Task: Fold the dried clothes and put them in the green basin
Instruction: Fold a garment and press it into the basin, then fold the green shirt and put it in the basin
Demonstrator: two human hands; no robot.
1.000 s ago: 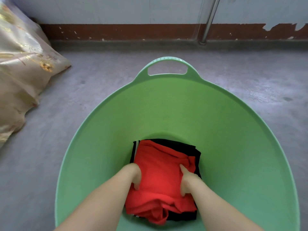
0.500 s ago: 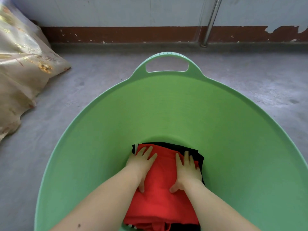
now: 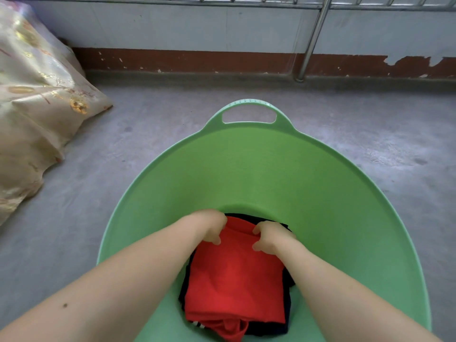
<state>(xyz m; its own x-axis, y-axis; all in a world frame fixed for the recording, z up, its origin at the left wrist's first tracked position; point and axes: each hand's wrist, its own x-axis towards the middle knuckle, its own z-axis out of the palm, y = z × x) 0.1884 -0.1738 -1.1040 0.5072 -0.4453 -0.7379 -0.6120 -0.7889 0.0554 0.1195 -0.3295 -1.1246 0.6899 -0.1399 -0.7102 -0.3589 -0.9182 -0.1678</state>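
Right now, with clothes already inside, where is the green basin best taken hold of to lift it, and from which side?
Probably by the loop handle on the far rim of the green basin, coming from above: its slot lets fingers hook through. Any near handle is out of view. The left hand and right hand pinch the red garment.

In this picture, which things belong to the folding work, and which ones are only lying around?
Belonging to the job: green basin; red garment, folded inside it; dark garment under the red one; left hand and right hand, both gripping the red garment's far edge.
Just lying about: gold patterned cloth bundle on the floor; metal railing post by the wall.
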